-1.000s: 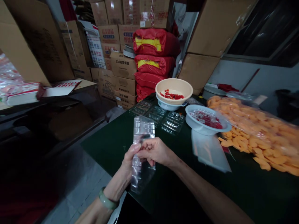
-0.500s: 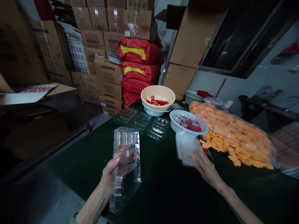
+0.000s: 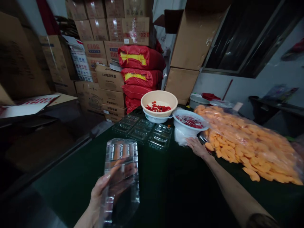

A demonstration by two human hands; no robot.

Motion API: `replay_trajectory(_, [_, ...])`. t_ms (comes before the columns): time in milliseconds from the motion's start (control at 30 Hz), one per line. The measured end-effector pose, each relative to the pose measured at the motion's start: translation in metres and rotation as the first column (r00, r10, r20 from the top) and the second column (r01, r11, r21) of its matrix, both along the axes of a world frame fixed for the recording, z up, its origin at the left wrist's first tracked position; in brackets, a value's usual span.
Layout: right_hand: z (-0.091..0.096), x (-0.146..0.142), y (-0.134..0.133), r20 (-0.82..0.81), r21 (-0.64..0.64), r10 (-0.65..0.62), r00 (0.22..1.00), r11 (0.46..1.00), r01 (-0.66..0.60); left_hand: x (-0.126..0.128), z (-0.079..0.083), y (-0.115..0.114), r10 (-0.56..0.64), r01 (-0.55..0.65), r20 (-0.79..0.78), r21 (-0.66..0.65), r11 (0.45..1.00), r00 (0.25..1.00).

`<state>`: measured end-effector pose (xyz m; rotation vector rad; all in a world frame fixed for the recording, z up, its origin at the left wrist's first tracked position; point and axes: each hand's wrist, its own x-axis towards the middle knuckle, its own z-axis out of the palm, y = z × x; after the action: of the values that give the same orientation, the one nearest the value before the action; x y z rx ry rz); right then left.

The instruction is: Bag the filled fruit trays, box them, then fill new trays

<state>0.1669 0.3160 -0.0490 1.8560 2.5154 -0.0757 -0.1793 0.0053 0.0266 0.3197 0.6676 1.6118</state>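
My left hand [image 3: 101, 186] is closed on a clear plastic blister tray [image 3: 122, 177], held upright over the near left of the table; its fingers show through the plastic. My right hand [image 3: 197, 147] reaches forward with its fingers stretched out. They lie against a white translucent plastic bag [image 3: 181, 136] just in front of a pale blue bowl [image 3: 190, 128]. Small red packets [image 3: 188, 121] under clear film fill this bowl. Left of it, several clear trays [image 3: 160, 136] lie side by side on the dark green table [image 3: 147, 190].
A cream bowl with red pieces [image 3: 159, 107] stands on a light blue base behind the trays. To the right lies a large clear bag of orange curved pieces [image 3: 244, 142], some loose in front. Red wrapped bundles [image 3: 142, 58] and cardboard boxes [image 3: 112, 79] are stacked behind.
My right hand has moved forward with the white bag, up against the blue bowl. My left hand, still holding the tray, appears lower and further left. The view has shifted slightly.
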Motion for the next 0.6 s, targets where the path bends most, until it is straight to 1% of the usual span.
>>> replay_trajectory(67, [0.001,-0.006,0.012,0.004,0.015,-0.013,1.0,1.0,0.013,0.0,0.001,-0.002,0.03,-0.03,0.0,-0.013,0.999,1.0])
replay_trajectory(167, [0.006,-0.017,0.019,0.008,0.057,-0.025,1.0,0.998,0.025,0.001,0.001,-0.006,0.031,-0.03,0.016,-0.035,0.999,0.999])
replay_trajectory(267, [0.016,-0.024,0.014,0.011,0.129,-0.041,0.999,0.991,0.04,0.002,0.001,-0.01,-0.001,0.002,0.035,-0.027,1.0,0.999])
replay_trajectory(333, [0.025,-0.027,0.002,0.008,0.197,-0.057,0.998,0.979,0.055,0.003,0.003,-0.012,-0.014,0.015,0.031,-0.017,1.0,0.999])
replay_trajectory(400, [0.034,-0.032,-0.022,-0.004,0.273,-0.077,0.997,0.959,0.075,0.006,0.005,-0.014,-0.015,0.016,0.024,-0.018,1.0,1.0])
replay_trajectory(467, [0.043,-0.045,-0.06,-0.025,0.34,-0.082,0.996,0.937,0.086,0.013,0.006,-0.014,-0.007,0.008,0.023,-0.038,0.999,1.0])
replay_trajectory(500, [0.046,-0.055,-0.084,-0.066,0.357,-0.046,0.997,0.932,0.067,0.018,0.007,-0.014,-0.007,0.008,0.017,-0.048,0.999,1.0])
replay_trajectory(533, [0.05,-0.067,-0.108,-0.105,0.369,0.004,0.994,0.929,0.035,0.023,0.008,-0.013,-0.011,0.011,0.007,-0.053,0.999,1.0])
replay_trajectory(567, [0.052,-0.079,-0.132,-0.246,0.361,0.14,0.959,0.932,-0.043,0.028,0.008,-0.012,-0.016,0.016,-0.005,-0.046,0.999,1.0])
replay_trajectory(600, [0.054,-0.091,-0.153,-0.371,0.335,0.277,0.886,0.93,-0.151,0.033,0.009,-0.012,-0.026,0.025,-0.017,-0.026,0.999,1.0])
